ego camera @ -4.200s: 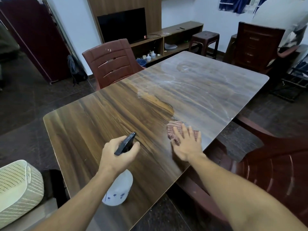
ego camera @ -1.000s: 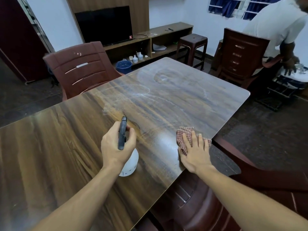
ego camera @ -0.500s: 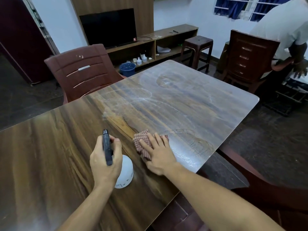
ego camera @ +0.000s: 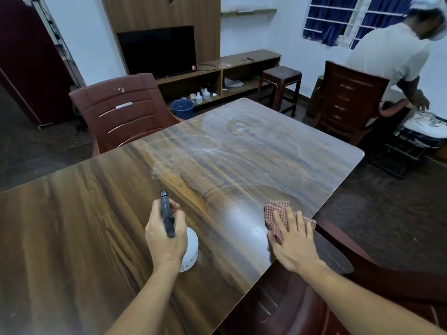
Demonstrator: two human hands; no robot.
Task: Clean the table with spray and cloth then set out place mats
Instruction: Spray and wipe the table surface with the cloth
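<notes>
A dark wood-grain table [ego camera: 72, 226] fills the view; its far half shows pale wet streaks. My left hand [ego camera: 165, 235] grips a white spray bottle [ego camera: 191, 250] with a black trigger head, standing on the table near the middle. My right hand [ego camera: 291, 243] lies flat, fingers spread, pressing a red checked cloth [ego camera: 274, 213] onto the table close to its right edge. Most of the cloth shows beyond my fingertips. No place mats are in view.
A maroon plastic chair [ego camera: 121, 112] stands at the table's far left side, another chair [ego camera: 387, 286] at the right edge under my arm. A wooden chair [ego camera: 348, 100] and a person in a white shirt [ego camera: 391, 52] are at the back right. A TV unit and stool line the far wall.
My right hand has slid the cloth from beside the spray bottle out to the table's right edge. My left hand stays on the bottle.
</notes>
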